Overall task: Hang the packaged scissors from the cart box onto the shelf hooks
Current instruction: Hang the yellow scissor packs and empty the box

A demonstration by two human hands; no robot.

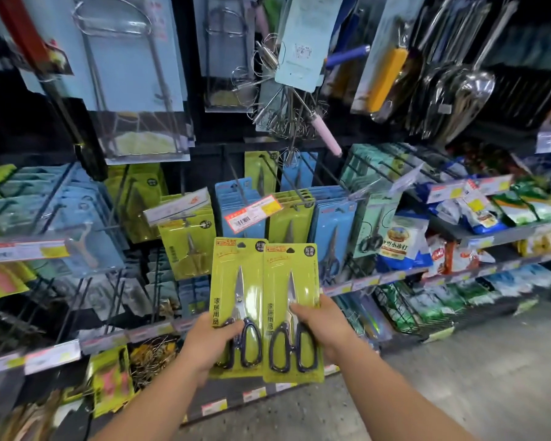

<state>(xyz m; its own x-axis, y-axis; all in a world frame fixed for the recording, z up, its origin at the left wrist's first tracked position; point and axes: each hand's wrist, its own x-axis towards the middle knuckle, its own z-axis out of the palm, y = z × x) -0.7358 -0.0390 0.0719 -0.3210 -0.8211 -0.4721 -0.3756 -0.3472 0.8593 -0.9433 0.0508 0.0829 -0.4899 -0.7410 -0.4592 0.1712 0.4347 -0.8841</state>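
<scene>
Head view: two green-carded packs of scissors are held upright, side by side, in front of the shelf hooks. The left pack (236, 300) is gripped at its lower left by the left hand (208, 342), the thumb laid across the front over a black handle loop and the fingers hidden behind the card. The right pack (291, 310) is pinched at its lower right by the right hand (326, 326), the thumb pressed on the front near the pivot of the blades. The right pack's left edge is lapped over the left pack's right edge. In both packs the long axis is set near vertical, blade tips pointed up toward the hang holes at the top of the cards and handle loops down toward the wrists. Behind them, a row of black wire hooks (269, 168) is seen on the shelf back, carrying stacks of green scissor packs (288, 218) and blue scissor packs (333, 224), all hung with tips up as well. A red and yellow price tag (252, 213) is fixed at the end of one hook. Whisks (287, 119) and metal scoops (458, 93) are hung on the upper rows. Bagged goods (401, 240) are stacked on the shelves to the right.
</scene>
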